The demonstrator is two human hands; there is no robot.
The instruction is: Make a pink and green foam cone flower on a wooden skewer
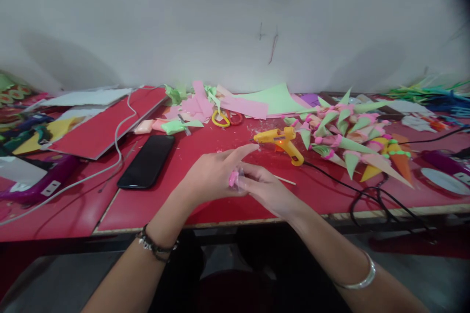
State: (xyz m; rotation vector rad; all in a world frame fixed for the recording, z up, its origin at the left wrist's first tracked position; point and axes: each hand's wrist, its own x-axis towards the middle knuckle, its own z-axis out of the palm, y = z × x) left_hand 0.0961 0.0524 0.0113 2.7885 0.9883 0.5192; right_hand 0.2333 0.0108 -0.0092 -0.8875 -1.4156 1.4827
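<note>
My left hand point(215, 173) and my right hand point(270, 190) meet just above the front of the red table. Between them is a small bright pink lump point(234, 178) with clear plastic about it; its exact kind is hard to tell. The left fingers curl around it, the index finger stretched out over the top. My right thumb and fingers pinch the same lump from the other side. Just beyond the hands lies a yellow glue gun point(281, 142) with an orange light showing. A thin wooden stick point(285, 180) pokes out beside my right hand.
Many green and pink paper cones point(345, 132) are heaped at the right. A black phone point(147, 161) lies left, near soft clay packets point(161, 126). Yellow-handled scissors point(220, 118) and paper scraps point(198, 102) are behind. The glue gun's black cord point(338, 179) trails right.
</note>
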